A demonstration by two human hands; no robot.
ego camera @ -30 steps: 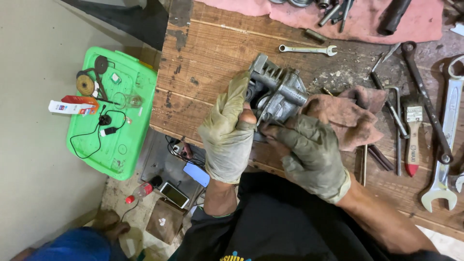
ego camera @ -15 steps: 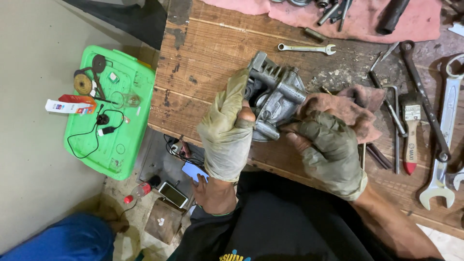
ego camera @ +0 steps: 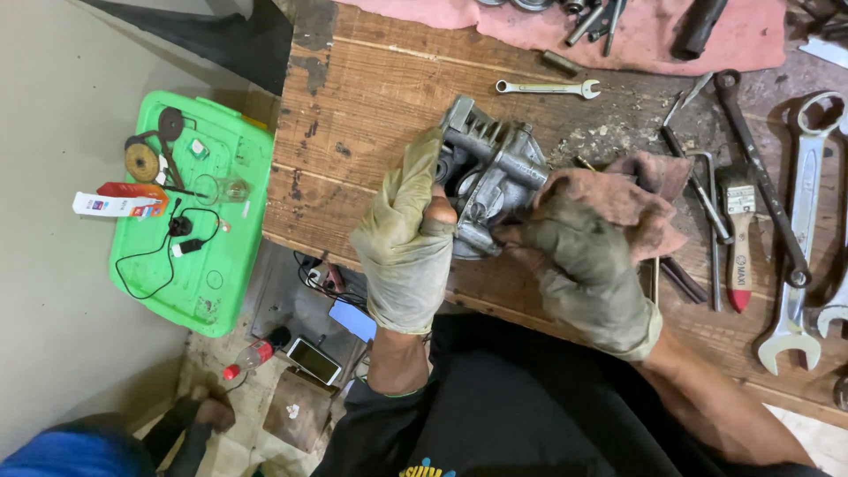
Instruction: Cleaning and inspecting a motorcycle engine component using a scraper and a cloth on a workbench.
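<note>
A grey finned metal engine part (ego camera: 496, 170) rests near the front edge of the wooden workbench (ego camera: 371, 106). My left hand (ego camera: 408, 237), in a dirty pale glove, grips its left side with the thumb on the casing. My right hand (ego camera: 585, 265), in a dark stained glove, clutches a crumpled pinkish rag (ego camera: 629, 196) and presses it against the part's right side. Part of the casing is hidden behind both hands.
A small spanner (ego camera: 548, 87) lies behind the part. To the right lie a brush (ego camera: 738, 231), large spanners (ego camera: 802, 231) and a long wrench (ego camera: 758, 170). A pink cloth (ego camera: 636, 35) with tools covers the back. A green lid (ego camera: 196, 212) with small items sits on the floor left.
My right hand has pulled the rag up against the right side of the engine part. My left hand keeps its grip; the part has barely shifted.
</note>
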